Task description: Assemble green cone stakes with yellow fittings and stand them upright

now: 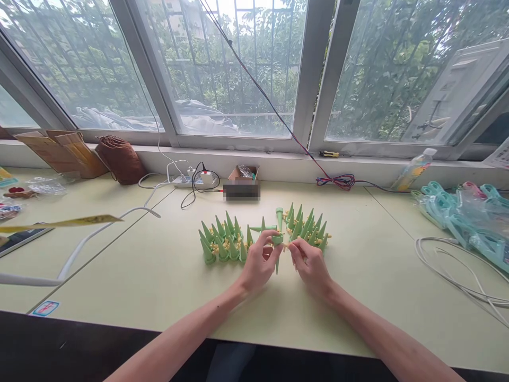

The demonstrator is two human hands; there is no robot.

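Observation:
My left hand is closed around a green cone-shaped spike that points downward, its wide end near my fingertips. My right hand is pinched shut right beside it, on something small I cannot make out. Behind my hands stand two clusters of the same green spikes with small yellow parts among them, one cluster on the left and one on the right. A single spike stands upright between the clusters.
A pale green table runs under a window. On it lie a power strip with cables, a small cardboard box, a brown pouch, white cable at right and bagged teal parts.

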